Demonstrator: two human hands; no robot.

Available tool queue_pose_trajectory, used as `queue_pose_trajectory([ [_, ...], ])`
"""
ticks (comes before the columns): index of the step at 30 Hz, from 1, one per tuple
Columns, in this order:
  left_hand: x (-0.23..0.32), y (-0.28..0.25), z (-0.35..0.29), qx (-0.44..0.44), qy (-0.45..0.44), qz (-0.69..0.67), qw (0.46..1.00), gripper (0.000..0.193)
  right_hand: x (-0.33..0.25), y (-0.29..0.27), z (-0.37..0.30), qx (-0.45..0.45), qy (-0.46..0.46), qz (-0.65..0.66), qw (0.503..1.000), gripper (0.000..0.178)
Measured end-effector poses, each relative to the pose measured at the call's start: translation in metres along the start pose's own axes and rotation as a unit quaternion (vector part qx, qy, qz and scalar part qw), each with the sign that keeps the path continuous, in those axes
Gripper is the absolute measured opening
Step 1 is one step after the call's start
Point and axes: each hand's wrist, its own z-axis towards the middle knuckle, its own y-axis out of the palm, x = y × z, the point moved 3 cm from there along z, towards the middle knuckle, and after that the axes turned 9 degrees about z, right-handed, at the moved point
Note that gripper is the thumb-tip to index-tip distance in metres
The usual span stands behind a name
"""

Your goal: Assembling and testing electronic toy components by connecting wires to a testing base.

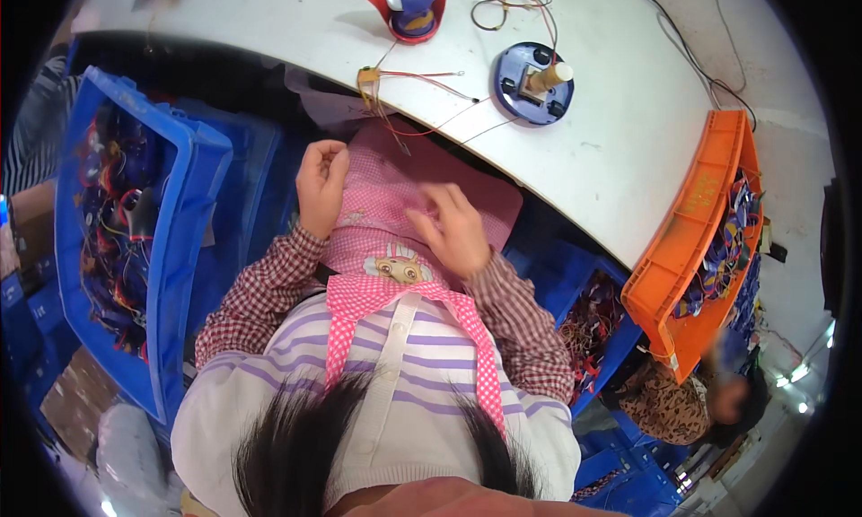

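Observation:
My left hand point(321, 189) is above the pink checked apron point(386, 214) on my lap, its fingers curled in and the thumb beside them, with nothing visible in it. My right hand point(456, 230) hovers over the apron too, thumb and fingers apart, its fingertips slightly blurred; it holds nothing. Ahead on the white table point(620, 113), a small yellowish part with red and black wires point(369, 77) lies at the near edge, some wires hanging over. Farther back stand a purple horned toy figure with red wings point(413, 10) and a round blue toy base point(534, 83) with a pale post and coiled wires.
A blue crate point(193, 149) of wired parts stands at my left. At right, an orange crate point(687, 248) holds blue and purple pieces, and a blue bin point(620, 346) of wired parts sits below it. Another person point(664, 400) is at the lower right. Cables point(669, 23) run behind the table.

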Motion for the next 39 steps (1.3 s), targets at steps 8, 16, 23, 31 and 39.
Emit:
queue_pose_trajectory([
  [8, 0.018, 0.002, 0.042, 0.019, 0.120, 0.176, 0.977, 0.037, 0.067, 0.058, 0.041, -0.008, 0.221, 0.013, 0.975, 0.037],
  [16, 0.030, 0.005, 0.088, -0.014, 0.299, 0.345, 0.890, 0.043, 0.056, 0.054, 0.029, 0.026, 0.241, 0.241, 0.940, 0.028],
  [23, 0.024, -0.002, 0.102, -0.103, 0.313, 0.289, 0.899, 0.043, 0.024, 0.035, 0.019, 0.033, 0.290, 0.521, 0.802, 0.016],
  [31, 0.030, -0.002, 0.105, -0.126, 0.298, 0.261, 0.909, 0.035, 0.011, 0.027, 0.029, 0.058, 0.277, 0.582, 0.763, 0.017],
  [39, 0.024, 0.005, 0.107, -0.047, 0.301, 0.303, 0.903, 0.030, 0.001, 0.020, 0.034, 0.020, 0.298, 0.703, 0.646, 0.024],
])
